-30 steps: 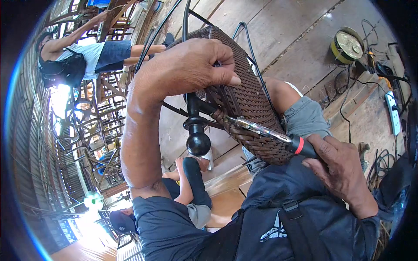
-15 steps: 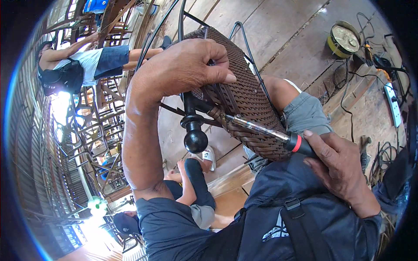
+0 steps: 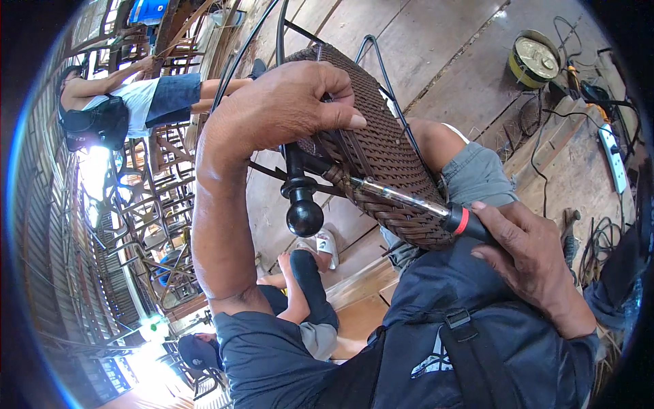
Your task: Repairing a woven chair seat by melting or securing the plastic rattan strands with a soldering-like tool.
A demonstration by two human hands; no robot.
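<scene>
The left hand lies on top of a dark brown woven chair seat, with the fingers curled close together over its edge and the thumb stretched flat along the weave. The seat is held up in front of the person, tilted, above the knee in grey shorts. Under the left hand a black metal leg with a round black foot cap hangs down from the frame.

The right hand is closed around the black handle of a screwdriver (it has a red ring near the handle). The fingers wrap the handle tightly, pressed together. The shiny shaft points up and to the left, and its tip touches the woven strands at the lower edge of the seat, just beside the black leg.

On the wooden floor stands a round yellow tin, well apart from the hands, and a white power strip lies with cables near it. Another person in a white shirt is at the upper left, among stacked chair frames.
</scene>
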